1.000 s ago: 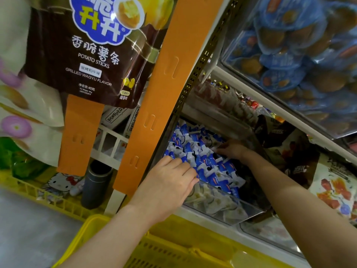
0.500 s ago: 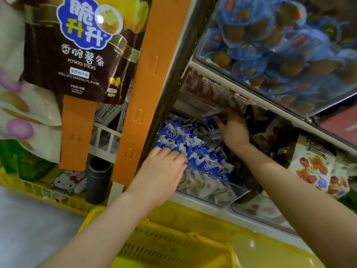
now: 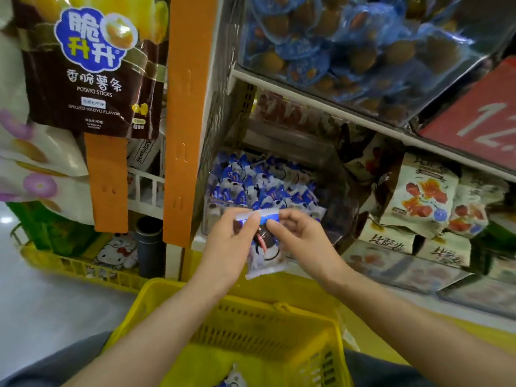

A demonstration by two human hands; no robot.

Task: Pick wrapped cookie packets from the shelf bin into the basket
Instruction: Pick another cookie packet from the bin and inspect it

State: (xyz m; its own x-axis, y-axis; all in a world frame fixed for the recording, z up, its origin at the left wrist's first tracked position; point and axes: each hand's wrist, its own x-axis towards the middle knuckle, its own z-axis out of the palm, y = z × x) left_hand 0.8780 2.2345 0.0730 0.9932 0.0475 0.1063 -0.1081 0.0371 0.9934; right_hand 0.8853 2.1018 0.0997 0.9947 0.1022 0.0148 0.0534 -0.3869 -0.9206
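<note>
A clear shelf bin (image 3: 208, 219) holds a heap of blue-and-white wrapped cookie packets (image 3: 259, 185). In front of the bin, both hands hold one cookie packet (image 3: 266, 256) by its top edge: my left hand (image 3: 227, 247) pinches the left side, my right hand (image 3: 300, 241) pinches the right side. The packet hangs upright above the far rim of the yellow basket (image 3: 251, 305). Another packet (image 3: 233, 379) lies on the basket's floor at the bottom of the view.
An orange upright strip (image 3: 187, 115) stands left of the bin. Potato-stick bags (image 3: 92, 65) hang at the upper left. A bin of blue snack packs (image 3: 349, 46) sits on the shelf above. Paper snack bags (image 3: 421, 196) fill the shelf to the right.
My right hand pulled a packet out of the bin toward me. My left hand left the bin's front edge and took the packet's other corner. The basket is more in view.
</note>
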